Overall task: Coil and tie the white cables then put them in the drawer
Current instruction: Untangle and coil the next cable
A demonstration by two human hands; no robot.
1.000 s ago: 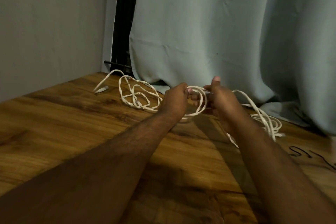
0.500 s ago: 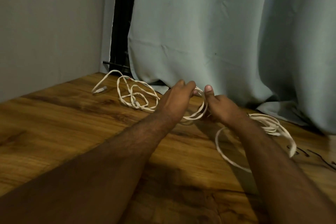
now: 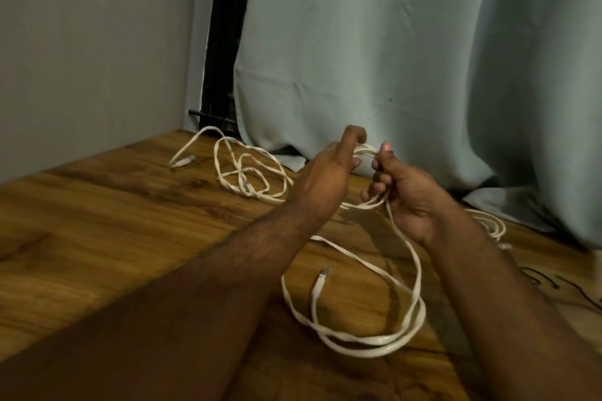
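Since half a second ago, a long slack run of the white cable (image 3: 404, 340) has dropped onto the wooden surface (image 3: 97, 238) in front of the person, where it now lies in wide loops with its plug end (image 3: 322, 277) pointing away from the body; before, only one smaller loop hung under the right wrist. Both hands have also lifted slightly and drawn closer together.

Head view: the small coil (image 3: 368, 153) is held up between the two hands, just above the surface near the curtain (image 3: 391, 58). The left hand (image 3: 329, 172) pinches its upper left side, forefinger hooked over the top. The right hand (image 3: 407, 192) has its fingers curled round the coil's right side, and the free run falls from under that palm, down and toward the body. So the slack to be wound lies below and nearer than the hands, on the right hand's side; that hand looks best placed to draw it up in the next turn.

A second tangled cable (image 3: 247, 172) lies loose on the surface to the left, apart from both hands. A third bundle (image 3: 488, 225) sits behind the right forearm. No drawer is in view.
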